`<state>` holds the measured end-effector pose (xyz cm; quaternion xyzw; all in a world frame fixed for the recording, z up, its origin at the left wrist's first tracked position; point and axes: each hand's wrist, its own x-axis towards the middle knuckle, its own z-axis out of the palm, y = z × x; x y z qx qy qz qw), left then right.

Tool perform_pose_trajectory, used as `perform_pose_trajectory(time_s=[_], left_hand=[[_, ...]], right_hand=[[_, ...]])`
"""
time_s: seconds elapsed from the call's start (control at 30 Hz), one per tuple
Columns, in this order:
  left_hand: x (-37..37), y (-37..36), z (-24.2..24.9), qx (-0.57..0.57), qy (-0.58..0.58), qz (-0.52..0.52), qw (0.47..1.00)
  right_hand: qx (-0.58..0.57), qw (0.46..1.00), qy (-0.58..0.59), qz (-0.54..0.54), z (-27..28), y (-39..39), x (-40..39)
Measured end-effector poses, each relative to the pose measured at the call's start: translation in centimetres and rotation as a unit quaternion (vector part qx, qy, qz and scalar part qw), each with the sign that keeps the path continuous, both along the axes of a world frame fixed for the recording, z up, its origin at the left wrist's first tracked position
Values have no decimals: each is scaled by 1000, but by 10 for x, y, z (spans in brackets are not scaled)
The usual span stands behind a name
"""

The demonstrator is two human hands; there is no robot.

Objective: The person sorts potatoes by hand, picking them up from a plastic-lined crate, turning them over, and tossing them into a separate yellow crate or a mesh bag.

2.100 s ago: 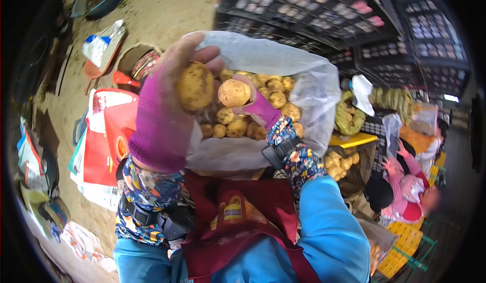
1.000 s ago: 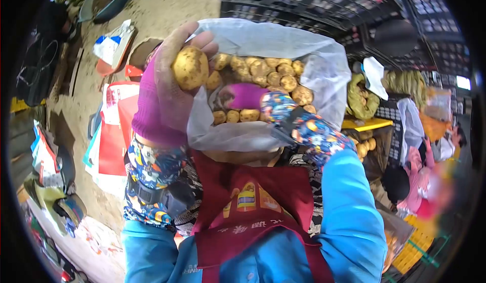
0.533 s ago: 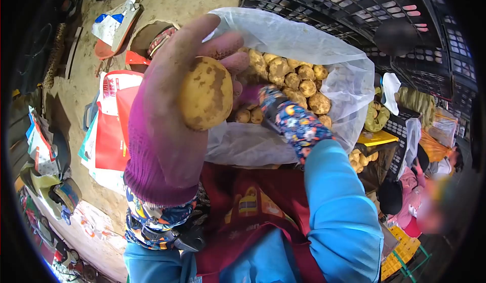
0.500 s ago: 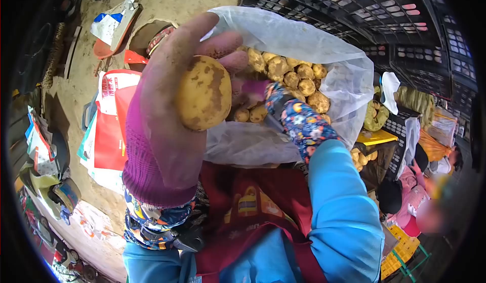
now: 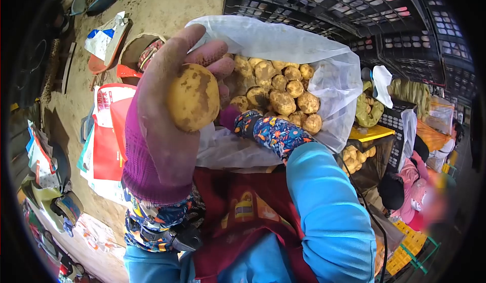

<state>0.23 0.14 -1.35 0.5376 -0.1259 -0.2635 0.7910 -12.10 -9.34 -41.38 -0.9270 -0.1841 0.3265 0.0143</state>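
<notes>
A large yellow potato (image 5: 193, 98) with brown patches lies against the palm of my left hand (image 5: 169, 105), which wears a dirty purple glove, its thumb and fingers curled round the potato. Below and to the right, a container lined with clear plastic (image 5: 334, 88) holds several soil-marked potatoes (image 5: 282, 102). My right hand (image 5: 229, 117), also in a purple glove, reaches over the left part of the container, behind the big potato. Its fingers are mostly hidden, and what they touch does not show.
Black plastic crates (image 5: 324, 9) stand at the back right. Red and white bags (image 5: 112, 126) lie on the floor at left, near a dustpan (image 5: 107, 45). A yellow-green bag (image 5: 368, 108) and more potatoes (image 5: 356, 159) are at right, with a person in pink (image 5: 412, 186) beyond.
My right hand has moved left, uncovering more potatoes in the container. My left hand still holds the large potato, and both appear slightly farther left and lower.
</notes>
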Motion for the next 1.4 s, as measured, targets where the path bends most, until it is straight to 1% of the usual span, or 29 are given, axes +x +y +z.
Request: perform_pose_trajectory(time_s=[0.1,0.13,0.17,0.2,0.23,0.27,0.3,0.33,0.37,0.4,0.43,0.47,0.53,0.57,0.67,0.7,0.73,0.77,0.8,0.83,0.87,0.9,0.93,0.97,1.07,1.17,1.27,1.4], left_hand=[[6,2,-2,58,-39,-4,998],[7,2,0,77,-40,-7,996],[9,2,4,72,12,-8,997],[11,1,8,67,64,-7,996],[14,-1,19,36,170,-7,985],[16,-3,27,3,273,-10,962],[15,-5,24,56,180,-37,981],[11,-7,15,107,82,-63,989],[6,-9,7,156,-18,-88,984],[1,-12,3,246,-173,-98,948],[-6,-16,-1,327,-325,-101,881],[-13,-20,-5,397,-466,-97,785],[-23,-26,-19,360,-431,-182,807],[-25,-28,-26,341,-414,-225,813],[-25,-33,-44,235,-312,-257,884],[-30,-35,-48,156,-309,-209,914],[-33,-35,-42,116,-190,-235,946],[-35,-36,-35,77,-69,-259,960],[-38,-36,-29,40,53,-280,958],[-49,-36,-29,32,65,-265,961],[-52,-38,-46,32,31,-270,962],[-58,-44,-47,32,-1,-272,962],[-64,-43,-45,33,12,-267,963],[-70,-42,-43,33,25,-261,964],[-67,-46,-48,33,39,-285,957],[-75,-40,-29,36,-63,-253,965],[-73,-36,-31,21,-26,-276,961],[-75,-34,-27,14,3,-262,965]], right_hand=[[115,980,155,50,48,-38,35],[179,965,185,-50,66,-50,44],[239,935,213,-150,84,-63,52],[325,883,231,-246,94,-75,52],[411,814,244,-331,105,-86,52],[516,714,242,-406,113,-98,48],[607,597,232,-470,126,-111,43],[635,602,172,-453,172,-117,40],[658,605,109,-435,219,-123,37],[648,442,254,-566,238,-128,33],[679,376,258,-575,240,-130,25],[677,382,245,-579,259,-128,16],[673,395,220,-586,304,-124,-1],[667,424,246,-561,308,-130,-5],[756,392,232,-471,322,-139,-29],[759,363,150,-520,314,-138,-40],[752,339,64,-562,314,-133,-50],[794,162,77,-581,315,-132,-54],[812,-20,91,-577,322,-128,-58],[834,-42,81,-544,321,-124,-66],[837,11,61,-544,320,-119,-69],[836,64,42,-543,322,-112,-71],[832,115,23,-543,325,-104,-74],[836,120,-14,-535,328,-97,-77],[802,178,-90,-563,340,-89,-78],[781,206,-118,-577,352,-86,-74],[754,261,-177,-576,341,-86,-67],[646,361,-305,-599,334,-81,-57]])
